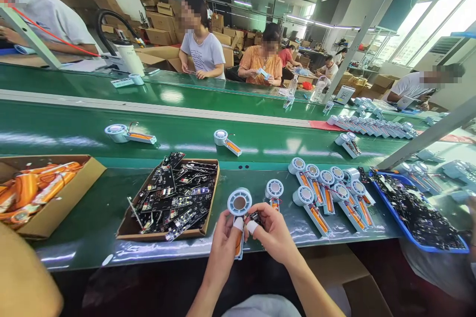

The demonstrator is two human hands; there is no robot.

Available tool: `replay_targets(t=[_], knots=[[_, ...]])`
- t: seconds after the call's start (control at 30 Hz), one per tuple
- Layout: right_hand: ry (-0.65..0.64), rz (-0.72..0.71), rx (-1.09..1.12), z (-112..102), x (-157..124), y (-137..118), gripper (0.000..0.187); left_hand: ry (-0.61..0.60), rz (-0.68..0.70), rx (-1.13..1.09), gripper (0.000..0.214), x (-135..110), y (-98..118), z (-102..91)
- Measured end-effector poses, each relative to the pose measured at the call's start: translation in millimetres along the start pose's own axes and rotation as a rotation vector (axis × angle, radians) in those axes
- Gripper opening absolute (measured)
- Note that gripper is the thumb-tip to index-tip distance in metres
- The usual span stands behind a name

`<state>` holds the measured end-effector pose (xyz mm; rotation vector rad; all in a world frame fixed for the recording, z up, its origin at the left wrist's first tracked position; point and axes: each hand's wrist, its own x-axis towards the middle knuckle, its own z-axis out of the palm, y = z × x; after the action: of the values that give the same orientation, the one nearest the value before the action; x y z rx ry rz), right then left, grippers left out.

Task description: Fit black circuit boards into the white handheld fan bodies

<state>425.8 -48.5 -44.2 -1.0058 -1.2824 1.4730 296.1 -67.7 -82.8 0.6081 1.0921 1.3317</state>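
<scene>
My left hand [222,237] is closed around the handle of a light-blue handheld fan [239,202], its round grille pointing up and an orange piece lying in the open handle. My right hand [274,232] pinches a small black circuit board [256,218] close beside the handle, just below the fan head. White covers wrap both thumb tips. Part of the handle is hidden behind my fingers. Another open-handled fan [274,189] stands just beyond my right hand. To the left, a cardboard tray [124,230] holds a heap of black circuit boards [186,193].
Several fans [327,178] lie grouped on the right of the green bench [111,252]. A blue tray [427,247] of circuit boards sits farther right, a box [55,223] of orange parts at left. Fans rest on the green conveyor [178,133]. Co-workers [204,52] sit across it.
</scene>
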Motion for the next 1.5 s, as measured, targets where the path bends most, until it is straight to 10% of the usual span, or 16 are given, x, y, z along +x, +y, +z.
replay_targets(t=[0.27, 0.63, 0.9, 1.1, 1.3, 1.5], knots=[[-0.071, -0.083, -0.207, -4, -5, -7, 0.022, -0.193, -0.049, -0.044, 0.057, 0, 5, -7.7], [0.131, -0.204, -0.855, -14, 3, -11, 0.025, -0.1, 0.051, 0.114, 0.049, 4, 12, -11.2], [-0.417, -0.181, -1.651, -1, -3, -58, 0.01, 0.027, 0.03, 0.071, 0.029, 8, 16, 2.0], [-0.66, -0.221, -1.367, -7, 7, -57, 0.01, -0.038, -0.067, 0.034, 0.021, 2, 27, 2.8], [-0.431, -0.02, -0.543, -8, 3, -12, 0.047, -0.142, -0.141, -0.19, 0.035, -2, 27, -1.5], [-0.191, 0.228, -0.173, 0, -2, 7, 0.068, -0.155, -0.103, -0.194, 0.042, -7, 12, -3.8]])
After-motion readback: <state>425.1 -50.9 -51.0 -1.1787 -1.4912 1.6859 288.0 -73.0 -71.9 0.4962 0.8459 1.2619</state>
